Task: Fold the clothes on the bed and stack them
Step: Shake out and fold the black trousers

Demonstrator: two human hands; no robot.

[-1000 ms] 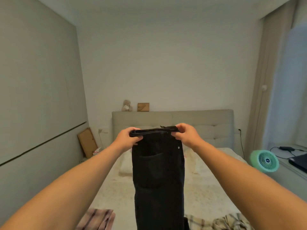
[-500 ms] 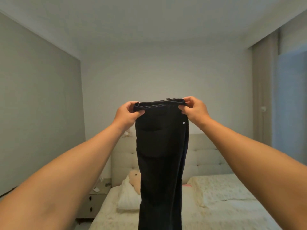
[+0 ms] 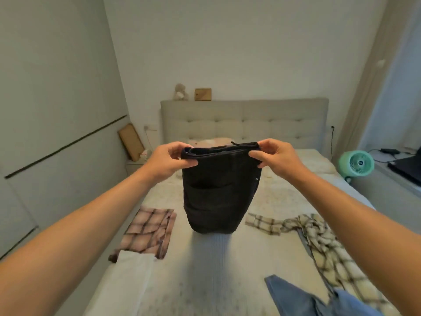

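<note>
Above the middle of the bed (image 3: 211, 277) we hold a pair of black trousers (image 3: 219, 192) by the waistband, our arms stretched out toward the headboard (image 3: 246, 119). Our left hand (image 3: 169, 159) pinches the left end of the band between thumb and curled fingers, and our right hand (image 3: 274, 156) pinches the right end the same way, so the band runs level from side to side, across the bed. The trousers hang straight down from it, long axis upright, waist at the top, the lower end rounded and just above the sheet or touching it; we cannot tell which. Near the left edge of the bed lies a folded pink plaid garment (image 3: 149, 231), with a white cloth (image 3: 132, 267) against its near side. Toward the right edge a cream plaid shirt (image 3: 314, 238) sprawls unfolded, and at the near right corner lies blue denim (image 3: 303, 297). A green fan (image 3: 356, 162) stands on the ledge beyond the bed's right edge
</note>
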